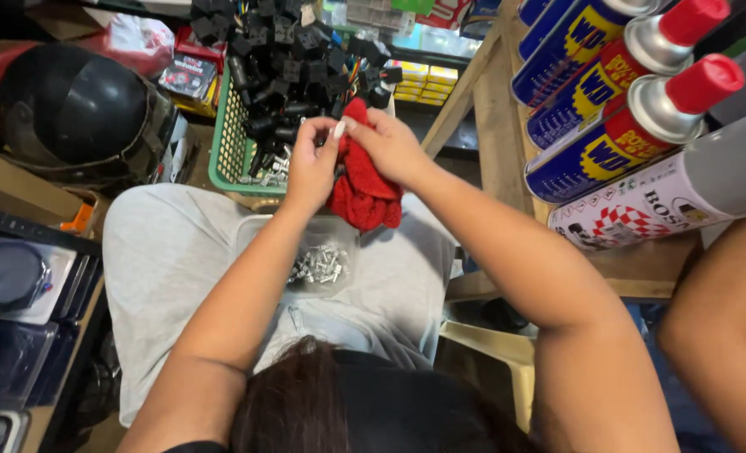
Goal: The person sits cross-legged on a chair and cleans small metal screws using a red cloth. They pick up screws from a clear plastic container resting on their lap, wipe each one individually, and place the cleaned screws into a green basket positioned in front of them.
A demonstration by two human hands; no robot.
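Two hands are brought together above the lap, close over the near edge of a green basket (226, 151): the left hand (310, 168) is pinched shut at the fingertips on something too small to make out, and the right hand (386, 147) is closed on a red cloth (363, 191), which hangs bunched below both hands. The cloth looks soft, light and limp, with a fluffy pile; it is judged easy to grip anywhere and unlikely to slip, though loose folds could snag on small parts. A clear plastic tub (318, 260) rests on the grey-clad lap directly beneath the hands, holding a heap of small silvery metal pieces (316, 267); these appear hard, smooth and light, likely slippery, and best taken singly between fingertip and thumb. The tub is thin-walled and probably flexes, so it is better held by its rim. The basket is of stiff plastic mesh and is heaped with black blocky plastic connectors (293, 59) with coloured wires. A glossy dark helmet (75, 109) lies at the left. At the right, spray cans (633, 109) with red caps lie on a raw wooden shelf (495, 109).
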